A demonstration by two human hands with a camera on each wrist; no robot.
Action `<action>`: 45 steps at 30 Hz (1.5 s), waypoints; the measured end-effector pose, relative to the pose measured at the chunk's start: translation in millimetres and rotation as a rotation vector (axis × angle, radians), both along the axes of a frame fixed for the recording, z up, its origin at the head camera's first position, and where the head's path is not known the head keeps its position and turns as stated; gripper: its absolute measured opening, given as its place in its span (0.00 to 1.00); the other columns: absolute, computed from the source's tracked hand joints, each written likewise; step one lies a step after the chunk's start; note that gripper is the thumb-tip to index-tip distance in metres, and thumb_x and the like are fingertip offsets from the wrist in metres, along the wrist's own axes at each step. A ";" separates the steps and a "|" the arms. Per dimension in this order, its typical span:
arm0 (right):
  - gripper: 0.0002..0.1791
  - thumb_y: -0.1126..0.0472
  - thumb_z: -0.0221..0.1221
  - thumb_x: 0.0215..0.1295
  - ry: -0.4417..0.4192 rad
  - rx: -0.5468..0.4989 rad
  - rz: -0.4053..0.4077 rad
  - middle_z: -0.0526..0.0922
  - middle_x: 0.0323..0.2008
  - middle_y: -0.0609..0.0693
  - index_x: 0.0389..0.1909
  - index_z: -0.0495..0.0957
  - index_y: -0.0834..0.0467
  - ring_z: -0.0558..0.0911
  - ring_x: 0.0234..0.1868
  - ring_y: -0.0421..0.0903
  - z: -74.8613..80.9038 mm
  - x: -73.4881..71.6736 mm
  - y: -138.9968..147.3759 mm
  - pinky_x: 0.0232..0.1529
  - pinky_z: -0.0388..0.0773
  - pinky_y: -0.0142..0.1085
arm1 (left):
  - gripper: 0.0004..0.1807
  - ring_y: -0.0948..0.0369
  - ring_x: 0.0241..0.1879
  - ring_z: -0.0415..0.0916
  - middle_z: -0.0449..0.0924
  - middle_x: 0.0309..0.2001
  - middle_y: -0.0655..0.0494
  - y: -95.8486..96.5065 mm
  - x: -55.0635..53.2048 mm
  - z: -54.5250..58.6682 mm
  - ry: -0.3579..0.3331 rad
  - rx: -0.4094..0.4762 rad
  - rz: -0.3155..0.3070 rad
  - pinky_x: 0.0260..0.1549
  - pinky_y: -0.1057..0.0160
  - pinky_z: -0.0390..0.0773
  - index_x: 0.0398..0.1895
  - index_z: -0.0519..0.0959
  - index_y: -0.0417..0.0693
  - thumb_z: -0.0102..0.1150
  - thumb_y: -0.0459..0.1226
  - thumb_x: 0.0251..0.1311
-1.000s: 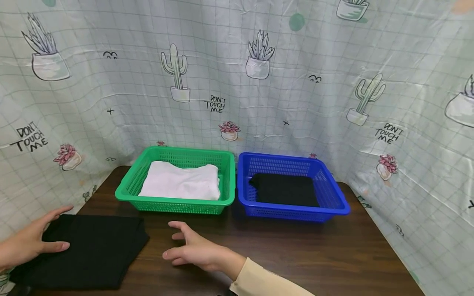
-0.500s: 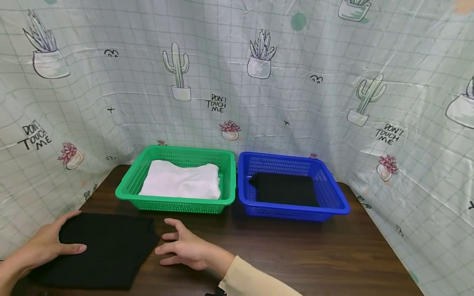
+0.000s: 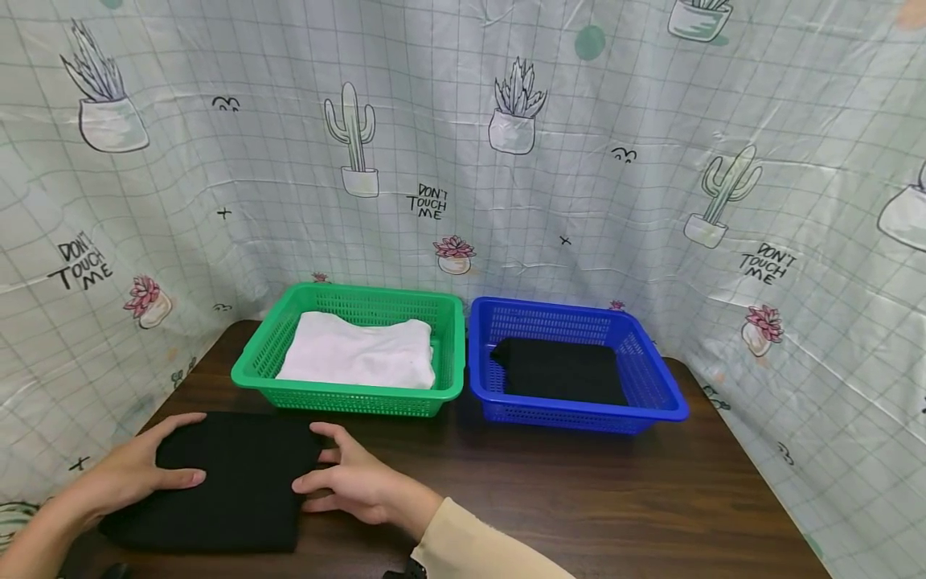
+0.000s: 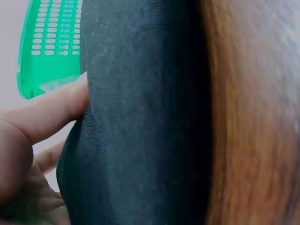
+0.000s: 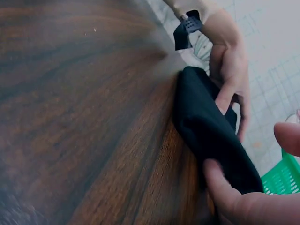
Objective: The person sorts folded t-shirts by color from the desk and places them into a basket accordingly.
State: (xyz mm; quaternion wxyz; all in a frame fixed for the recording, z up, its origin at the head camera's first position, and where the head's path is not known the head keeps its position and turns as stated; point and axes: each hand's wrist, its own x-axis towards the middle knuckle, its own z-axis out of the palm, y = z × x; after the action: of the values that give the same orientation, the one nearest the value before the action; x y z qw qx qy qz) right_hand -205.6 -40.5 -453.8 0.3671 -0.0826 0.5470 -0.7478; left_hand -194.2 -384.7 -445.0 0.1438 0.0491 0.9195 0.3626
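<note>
A folded black garment point(image 3: 239, 482) lies on the table at the lower left of the head view. My left hand point(image 3: 141, 470) grips its left side, thumb on top and fingers at the far edge. In the left wrist view the left thumb point(image 4: 58, 110) presses against the dark cloth point(image 4: 145, 112). My right hand point(image 3: 358, 478) is at the garment's right edge, fingers spread. In the right wrist view one of its fingers touches the cloth's edge point(image 5: 206, 122), while another fingertip point(image 5: 288, 138) stands apart from it.
Behind the garment stands a green basket point(image 3: 354, 400) holding a folded white garment point(image 3: 358, 354). Beside it on the right, a blue basket point(image 3: 579, 416) holds a folded black garment point(image 3: 564, 371). A printed curtain point(image 3: 405, 265) hangs behind the dark wooden table point(image 3: 564, 498).
My left hand has moved right together with the black garment. The right hand has shifted slightly left, and the gap between it and the garment's right edge has closed.
</note>
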 end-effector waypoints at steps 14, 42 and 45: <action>0.37 0.69 0.73 0.62 0.280 0.305 -0.131 0.77 0.58 0.47 0.69 0.75 0.42 0.82 0.51 0.47 -9.0 -11.5 2.1 0.59 0.80 0.47 | 0.40 0.47 0.74 0.56 0.37 0.82 0.34 26.0 11.2 -5.4 -0.294 0.440 -0.168 0.63 0.34 0.66 0.87 0.48 0.61 0.55 0.38 0.80; 0.38 0.67 0.70 0.69 0.579 0.382 0.035 0.75 0.68 0.47 0.74 0.70 0.39 0.73 0.70 0.48 22.8 -9.6 124.3 0.70 0.71 0.53 | 0.40 0.52 0.64 0.79 0.69 0.72 0.41 129.0 14.0 34.1 -0.235 0.578 -0.281 0.57 0.59 0.82 0.84 0.52 0.51 0.61 0.36 0.77; 0.38 0.67 0.68 0.71 0.540 0.336 0.052 0.80 0.63 0.47 0.76 0.68 0.40 0.81 0.61 0.47 35.5 -8.7 144.0 0.61 0.79 0.44 | 0.40 0.51 0.65 0.79 0.70 0.72 0.41 144.9 14.0 45.2 -0.232 0.604 -0.299 0.58 0.57 0.82 0.84 0.53 0.52 0.61 0.35 0.77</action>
State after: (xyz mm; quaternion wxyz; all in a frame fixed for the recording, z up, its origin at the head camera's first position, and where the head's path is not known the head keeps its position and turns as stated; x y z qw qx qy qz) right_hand -214.3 103.4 -418.3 0.2361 -0.2302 0.7384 -0.5883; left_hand -180.2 -239.8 -399.8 0.2776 0.1819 0.7311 0.5961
